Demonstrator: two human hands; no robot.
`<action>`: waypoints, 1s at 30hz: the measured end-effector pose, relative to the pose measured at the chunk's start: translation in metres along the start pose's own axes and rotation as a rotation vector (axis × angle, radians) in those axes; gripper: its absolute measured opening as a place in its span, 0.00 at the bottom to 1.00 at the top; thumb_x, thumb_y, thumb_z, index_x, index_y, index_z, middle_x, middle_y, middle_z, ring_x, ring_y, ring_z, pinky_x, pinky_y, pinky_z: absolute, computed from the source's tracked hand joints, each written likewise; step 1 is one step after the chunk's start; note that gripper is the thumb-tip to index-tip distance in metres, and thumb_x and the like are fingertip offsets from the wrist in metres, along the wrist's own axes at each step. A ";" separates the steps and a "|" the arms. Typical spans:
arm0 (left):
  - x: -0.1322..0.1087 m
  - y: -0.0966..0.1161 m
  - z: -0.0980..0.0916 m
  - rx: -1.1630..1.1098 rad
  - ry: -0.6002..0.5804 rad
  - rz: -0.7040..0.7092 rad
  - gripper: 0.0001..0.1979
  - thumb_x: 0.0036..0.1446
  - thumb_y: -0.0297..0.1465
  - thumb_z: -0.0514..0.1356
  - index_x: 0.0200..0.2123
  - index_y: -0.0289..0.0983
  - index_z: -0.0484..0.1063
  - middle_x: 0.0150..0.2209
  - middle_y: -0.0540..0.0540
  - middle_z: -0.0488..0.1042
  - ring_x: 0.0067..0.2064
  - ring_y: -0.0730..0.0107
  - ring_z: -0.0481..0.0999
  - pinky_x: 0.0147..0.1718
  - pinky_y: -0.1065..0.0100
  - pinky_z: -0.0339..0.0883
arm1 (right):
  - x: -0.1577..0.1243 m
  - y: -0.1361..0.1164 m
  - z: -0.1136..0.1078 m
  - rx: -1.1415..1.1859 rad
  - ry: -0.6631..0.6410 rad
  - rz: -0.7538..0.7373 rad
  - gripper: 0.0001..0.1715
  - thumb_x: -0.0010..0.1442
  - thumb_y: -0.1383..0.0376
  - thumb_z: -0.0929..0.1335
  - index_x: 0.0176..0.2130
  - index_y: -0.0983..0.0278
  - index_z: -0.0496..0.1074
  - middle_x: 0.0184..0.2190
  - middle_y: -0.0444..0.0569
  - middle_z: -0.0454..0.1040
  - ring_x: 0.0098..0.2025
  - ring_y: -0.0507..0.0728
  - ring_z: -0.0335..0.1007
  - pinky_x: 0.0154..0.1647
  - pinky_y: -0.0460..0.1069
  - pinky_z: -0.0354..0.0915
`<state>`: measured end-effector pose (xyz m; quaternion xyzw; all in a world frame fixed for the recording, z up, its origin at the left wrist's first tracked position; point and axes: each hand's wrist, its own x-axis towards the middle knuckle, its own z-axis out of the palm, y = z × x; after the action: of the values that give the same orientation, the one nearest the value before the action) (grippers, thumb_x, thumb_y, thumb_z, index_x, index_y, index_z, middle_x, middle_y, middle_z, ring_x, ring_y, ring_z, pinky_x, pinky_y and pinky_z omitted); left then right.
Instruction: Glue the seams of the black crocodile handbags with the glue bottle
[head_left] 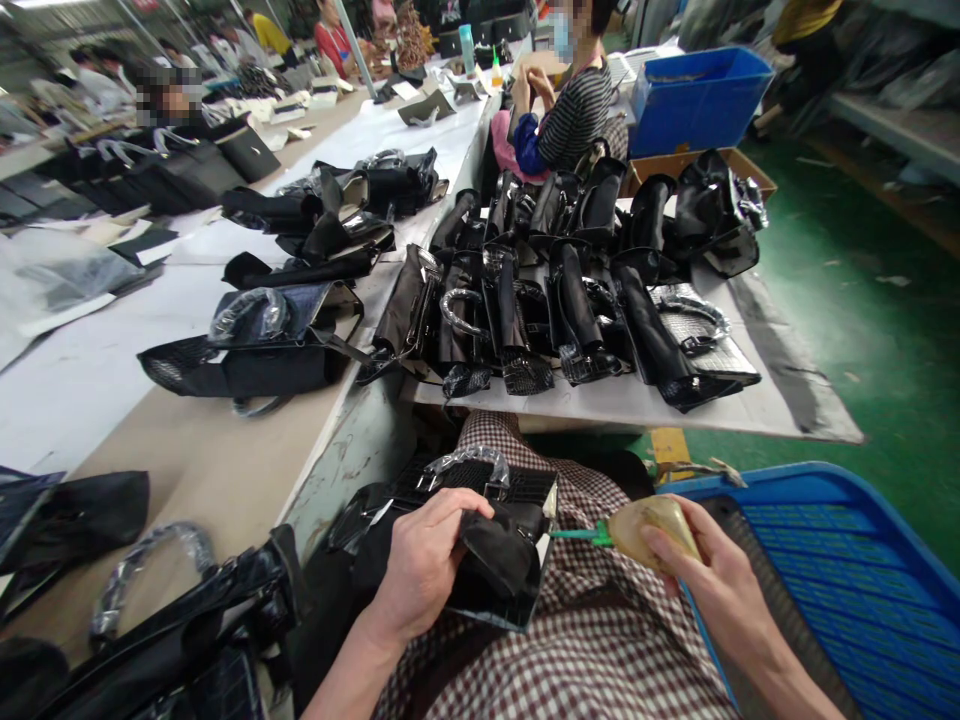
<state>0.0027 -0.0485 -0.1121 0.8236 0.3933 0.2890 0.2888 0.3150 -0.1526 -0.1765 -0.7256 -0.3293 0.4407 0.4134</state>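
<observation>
Workshop floor, seated view. Left hand (420, 570) is closed on a black handbag (495, 555) lying on the lap, over checked cloth (592, 640), fingers curled over the bag's folded flap. Right hand (712, 590) is wrapped around a yellowish squeeze bottle (645, 525); its green nozzle (581, 535) points at the bag's right edge, just beside it.

Long tabletop (202, 470) runs up the left: bare tan near me, white sheet further on, black bags scattered along it. Low tabletop (615, 405) straight ahead is packed with rows of black bags, handles wrapped in clear film.

Blue crate (847, 560) sits just beside the right arm. Green floor (862, 300) on the right. A blue bin (697, 100) and a cardboard box (742, 165) stand past the low tabletop. A person in a striped top (577, 110) sits at its far end; more people work along the long tabletop.
</observation>
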 end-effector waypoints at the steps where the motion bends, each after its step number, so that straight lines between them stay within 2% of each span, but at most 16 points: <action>1: 0.000 -0.001 0.000 -0.006 -0.002 -0.003 0.09 0.66 0.21 0.55 0.39 0.36 0.75 0.40 0.48 0.79 0.43 0.71 0.80 0.45 0.72 0.74 | -0.001 0.000 -0.001 0.008 -0.019 0.008 0.32 0.57 0.45 0.74 0.50 0.64 0.72 0.34 0.49 0.78 0.26 0.59 0.69 0.21 0.50 0.68; 6: 0.000 -0.002 0.001 -0.004 -0.014 -0.011 0.10 0.65 0.20 0.56 0.40 0.36 0.76 0.41 0.47 0.80 0.44 0.70 0.80 0.45 0.72 0.75 | -0.009 -0.002 -0.003 0.031 -0.025 0.047 0.31 0.57 0.45 0.75 0.50 0.63 0.73 0.37 0.51 0.79 0.28 0.60 0.71 0.22 0.50 0.69; 11: 0.004 0.001 0.001 0.010 -0.005 0.006 0.10 0.64 0.20 0.56 0.39 0.36 0.76 0.40 0.47 0.80 0.43 0.69 0.80 0.44 0.71 0.76 | -0.023 -0.005 0.003 0.135 -0.018 0.062 0.29 0.56 0.46 0.76 0.48 0.61 0.74 0.32 0.47 0.78 0.23 0.58 0.68 0.17 0.48 0.65; 15: 0.005 0.003 0.000 0.019 -0.013 -0.006 0.11 0.64 0.20 0.55 0.39 0.36 0.76 0.40 0.47 0.80 0.43 0.69 0.81 0.44 0.70 0.77 | -0.034 -0.005 0.007 0.215 -0.071 0.107 0.29 0.57 0.47 0.76 0.50 0.61 0.74 0.32 0.47 0.78 0.21 0.57 0.65 0.17 0.49 0.63; 18: 0.006 0.004 -0.001 0.019 -0.011 -0.013 0.10 0.65 0.22 0.55 0.38 0.36 0.77 0.39 0.46 0.81 0.42 0.68 0.81 0.43 0.70 0.77 | -0.040 -0.006 0.007 0.243 -0.060 0.125 0.29 0.57 0.48 0.76 0.50 0.60 0.74 0.33 0.48 0.78 0.21 0.57 0.65 0.17 0.49 0.63; 21: 0.008 0.005 -0.002 0.017 0.001 -0.016 0.10 0.67 0.23 0.55 0.38 0.36 0.77 0.39 0.46 0.81 0.41 0.68 0.81 0.43 0.70 0.77 | -0.040 -0.005 0.008 0.243 -0.057 0.126 0.29 0.55 0.48 0.77 0.50 0.60 0.75 0.33 0.48 0.78 0.20 0.56 0.65 0.17 0.49 0.64; 24: 0.009 0.006 -0.002 0.010 0.005 -0.021 0.09 0.67 0.23 0.56 0.38 0.36 0.77 0.39 0.46 0.81 0.41 0.69 0.81 0.43 0.71 0.76 | -0.037 -0.002 0.008 0.212 0.003 0.105 0.29 0.55 0.47 0.76 0.49 0.60 0.75 0.33 0.46 0.78 0.20 0.56 0.65 0.17 0.49 0.65; 30: 0.009 0.004 0.000 0.002 -0.001 -0.038 0.09 0.65 0.23 0.56 0.37 0.36 0.77 0.38 0.46 0.81 0.41 0.68 0.81 0.43 0.70 0.77 | -0.026 0.008 0.007 0.133 0.054 0.068 0.31 0.54 0.46 0.76 0.50 0.60 0.73 0.36 0.47 0.78 0.25 0.60 0.70 0.20 0.50 0.69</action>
<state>0.0096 -0.0431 -0.1067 0.8164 0.4091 0.2828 0.2935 0.2997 -0.1756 -0.1762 -0.7190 -0.2634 0.4554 0.4542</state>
